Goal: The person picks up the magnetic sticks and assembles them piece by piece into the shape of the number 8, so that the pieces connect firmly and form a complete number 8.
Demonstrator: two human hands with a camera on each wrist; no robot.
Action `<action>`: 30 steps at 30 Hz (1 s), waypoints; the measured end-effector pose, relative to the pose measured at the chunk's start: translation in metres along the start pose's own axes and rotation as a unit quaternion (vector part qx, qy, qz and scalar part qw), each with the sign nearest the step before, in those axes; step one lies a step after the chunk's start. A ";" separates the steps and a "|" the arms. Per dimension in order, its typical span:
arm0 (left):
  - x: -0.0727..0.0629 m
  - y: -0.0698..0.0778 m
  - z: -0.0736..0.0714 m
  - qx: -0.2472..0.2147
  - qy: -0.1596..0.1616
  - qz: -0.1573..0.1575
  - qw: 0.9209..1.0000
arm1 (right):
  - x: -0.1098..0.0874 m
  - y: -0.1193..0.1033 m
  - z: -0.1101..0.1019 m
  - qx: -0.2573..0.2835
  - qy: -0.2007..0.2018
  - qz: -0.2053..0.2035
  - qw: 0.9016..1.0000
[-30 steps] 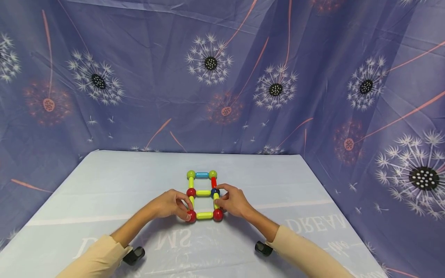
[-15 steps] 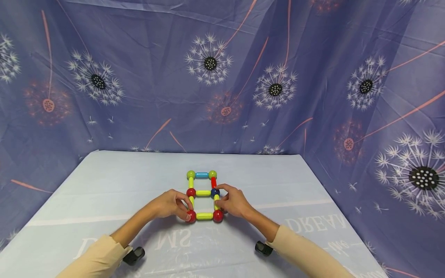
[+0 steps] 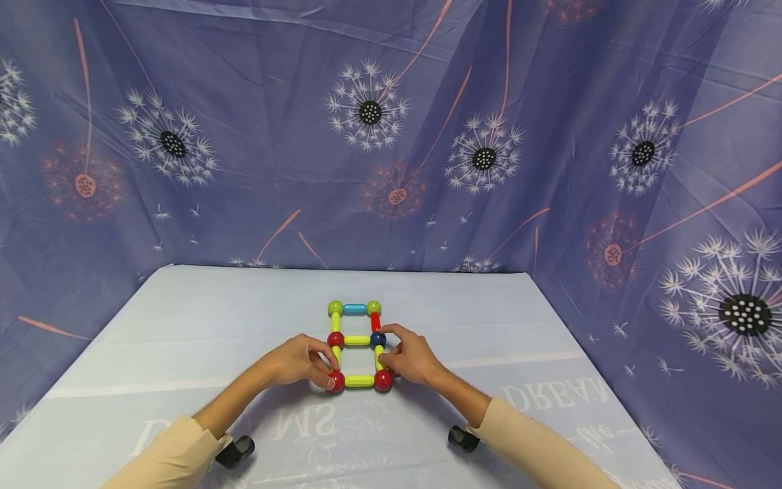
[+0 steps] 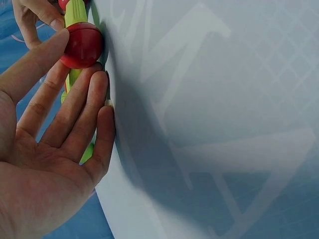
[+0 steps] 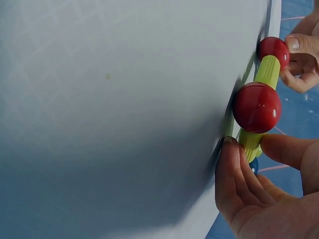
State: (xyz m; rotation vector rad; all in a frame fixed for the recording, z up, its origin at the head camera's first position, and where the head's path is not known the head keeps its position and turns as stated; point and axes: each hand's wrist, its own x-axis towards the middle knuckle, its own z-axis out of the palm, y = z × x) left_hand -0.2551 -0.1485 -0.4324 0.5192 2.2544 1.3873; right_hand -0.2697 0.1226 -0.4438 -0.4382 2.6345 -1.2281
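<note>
A flat ladder-shaped frame of magnetic rods and balls lies on the table, two squares one behind the other. My left hand (image 3: 299,360) pinches the near left red ball (image 3: 337,382), thumb on one side and fingertips on the other. At the frame's right side, my right hand (image 3: 415,356) pinches a yellow-green rod (image 5: 250,144) between thumb and fingers. This rod runs from the near right red ball (image 5: 257,107) to the blue ball (image 3: 378,339), which my index finger reaches. A yellow-green rod (image 3: 359,382) joins the two near balls.
Beyond the hands, the far square has two green balls, one of them at the left corner (image 3: 335,308), joined by a blue rod (image 3: 355,308). A red rod (image 3: 375,321) forms its right side. The pale table cloth (image 3: 244,305) ends at a purple dandelion-print curtain (image 3: 275,136).
The near right red ball has shifted very slightly toward me, and the rod in my right hand has changed its slant a little. My left hand stays on its ball.
</note>
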 end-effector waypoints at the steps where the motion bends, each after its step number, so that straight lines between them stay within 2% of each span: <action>1: 0.000 0.000 0.000 0.001 0.000 -0.001 1.000 | 0.000 0.000 0.000 0.000 0.001 0.000 1.000; 10: 0.001 0.001 0.001 0.021 0.004 -0.007 1.000 | -0.002 0.000 -0.001 0.004 0.000 -0.001 1.000; 21: -0.003 0.005 0.001 0.052 -0.001 0.025 0.998 | -0.002 0.000 0.000 0.006 -0.001 -0.001 1.000; 26: -0.006 0.005 -0.001 0.062 0.003 0.015 0.998 | -0.003 0.001 -0.004 0.010 0.001 0.002 1.000; 30: -0.010 0.004 -0.005 0.064 0.007 0.012 0.998 | -0.004 0.003 -0.012 -0.008 0.018 -0.003 1.000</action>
